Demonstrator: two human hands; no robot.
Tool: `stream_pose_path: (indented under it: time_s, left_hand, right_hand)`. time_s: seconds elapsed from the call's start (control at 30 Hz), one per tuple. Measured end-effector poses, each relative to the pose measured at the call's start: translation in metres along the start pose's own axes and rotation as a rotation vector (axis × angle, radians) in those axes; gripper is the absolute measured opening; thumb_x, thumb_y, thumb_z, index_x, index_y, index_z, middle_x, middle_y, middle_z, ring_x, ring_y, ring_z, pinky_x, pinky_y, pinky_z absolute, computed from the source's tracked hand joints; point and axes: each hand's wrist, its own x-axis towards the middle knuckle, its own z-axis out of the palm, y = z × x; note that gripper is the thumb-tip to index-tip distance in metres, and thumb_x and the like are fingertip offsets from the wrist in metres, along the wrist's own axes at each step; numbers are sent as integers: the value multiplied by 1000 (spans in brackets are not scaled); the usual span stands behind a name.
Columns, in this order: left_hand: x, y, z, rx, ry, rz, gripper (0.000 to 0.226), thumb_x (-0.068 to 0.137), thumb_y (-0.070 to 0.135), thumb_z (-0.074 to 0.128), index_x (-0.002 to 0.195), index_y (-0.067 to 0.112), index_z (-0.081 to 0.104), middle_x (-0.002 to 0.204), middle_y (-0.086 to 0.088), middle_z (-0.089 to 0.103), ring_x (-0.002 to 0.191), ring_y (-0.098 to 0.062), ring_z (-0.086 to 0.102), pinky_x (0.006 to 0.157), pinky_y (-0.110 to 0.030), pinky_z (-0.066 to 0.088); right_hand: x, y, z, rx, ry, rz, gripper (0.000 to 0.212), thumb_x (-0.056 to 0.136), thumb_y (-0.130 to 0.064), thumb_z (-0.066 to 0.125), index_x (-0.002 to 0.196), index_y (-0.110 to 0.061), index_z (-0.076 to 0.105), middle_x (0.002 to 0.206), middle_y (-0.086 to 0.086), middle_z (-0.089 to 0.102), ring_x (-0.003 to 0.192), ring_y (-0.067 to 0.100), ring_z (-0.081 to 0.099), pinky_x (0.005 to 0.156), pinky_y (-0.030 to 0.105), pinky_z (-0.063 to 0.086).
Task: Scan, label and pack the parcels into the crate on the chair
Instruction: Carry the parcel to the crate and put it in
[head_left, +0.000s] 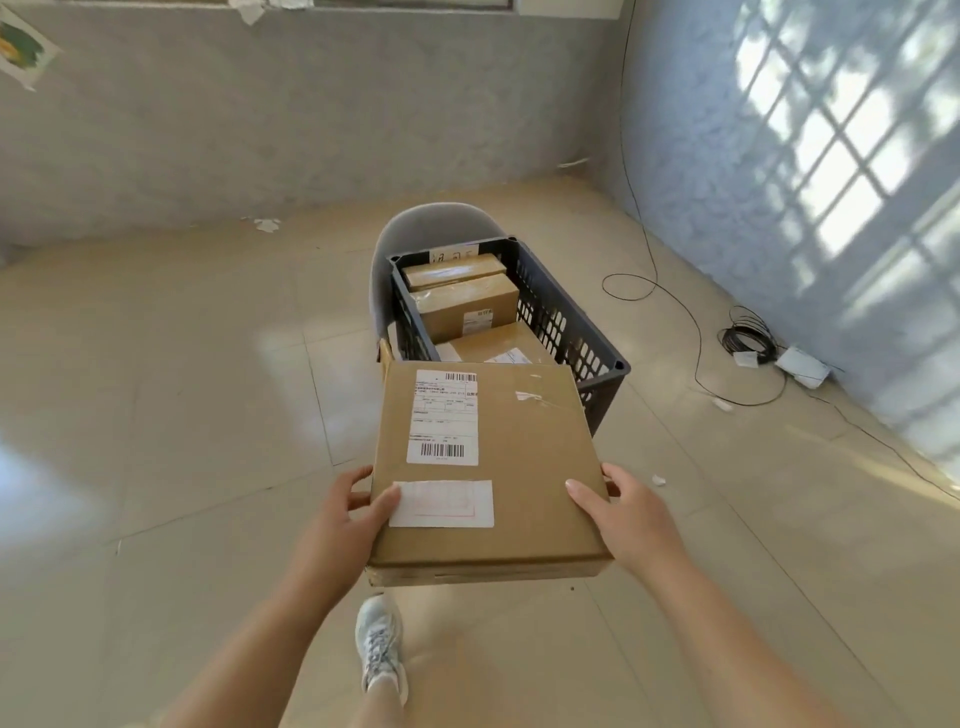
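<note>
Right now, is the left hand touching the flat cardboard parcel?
Touching. Head view: the left hand grips the flat cardboard parcel, thumb lying on its top.

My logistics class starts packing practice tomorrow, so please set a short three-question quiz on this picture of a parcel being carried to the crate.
1. True or false: the left hand and the right hand both grip the flat brown cardboard parcel.
2. How many packed cardboard parcels show inside the dark grey slotted plastic crate? A one, B three, C six.
3. What does the crate rest on?
Key: 1 true. 2 B. 3 The light grey round-backed chair.
</note>
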Motion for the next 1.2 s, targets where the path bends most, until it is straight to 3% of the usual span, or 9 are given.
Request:
stream_pose_path:
  time_s: [0.17, 0.37, 0.43, 0.53, 0.7, 0.9, 1.13, 1.2]
  left_hand:
    - [112, 30, -12, -20, -106, -2, 27, 89, 34, 59, 113, 28, 49, 107, 2, 66, 86, -12, 65, 64, -25, 48]
    - [221, 75, -17, 149, -285, 55, 39, 91, 32, 55, 130, 29, 51, 119, 3, 59, 102, -16, 58, 86, -34, 46]
    - [248, 88, -12, 232, -313, 89, 40, 92, 31, 54, 132, 28, 52, 121, 1, 58, 106, -20, 54, 90, -37, 42]
    - [283, 100, -2, 299, -374, 123, 32, 93, 30, 51, 125, 31, 56, 120, 2, 60, 99, -14, 55, 78, -29, 39]
    - [340, 113, 21, 418, -365, 66, 47, 90, 44, 51, 136, 33, 42, 129, 1, 50, 105, -17, 47, 78, -29, 37]
    - [405, 127, 58, 617, -442, 102, 51, 91, 47, 50, 137, 28, 42, 140, -1, 46, 123, -23, 45, 89, -31, 35]
    - [447, 132, 95, 784, -566, 301, 48, 90, 28, 59, 136, 20, 46, 136, -1, 49, 121, -20, 47, 99, -33, 37]
    - [457, 128, 101, 822, -596, 329, 48, 89, 24, 61, 135, 20, 47, 134, -1, 50, 119, -20, 48, 98, -33, 38]
  right_hand:
    - [72, -36, 27, 39, 48, 95, 31, 87, -50, 58, 113, -34, 56, 90, -26, 56, 82, -5, 55, 60, 17, 38]
    - [140, -69, 47, 55, 77, 260, 50, 91, -52, 52, 130, -22, 52, 113, -5, 63, 95, 14, 61, 67, 27, 45]
    - [156, -77, 51, 56, 81, 318, 46, 91, -52, 51, 126, -22, 52, 105, -8, 62, 91, 13, 61, 65, 26, 45]
    - [177, -84, 56, 5, 107, 377, 39, 91, -52, 51, 116, -23, 55, 88, -15, 56, 78, 4, 56, 57, 23, 40]
    - [211, -88, 56, 10, 107, 424, 50, 90, -52, 52, 130, -23, 45, 93, -12, 54, 79, 10, 60, 53, 24, 44]
    - [247, -89, 52, 14, 12, 460, 49, 90, -49, 51, 133, -30, 38, 97, -12, 55, 79, 13, 63, 53, 24, 52]
    - [266, -85, 61, -44, -164, 522, 59, 90, -42, 58, 139, -20, 34, 115, -4, 51, 93, 15, 57, 79, 31, 54]
    - [268, -85, 67, -50, -202, 549, 68, 90, -38, 61, 145, -18, 26, 127, 1, 52, 106, 20, 57, 89, 32, 51]
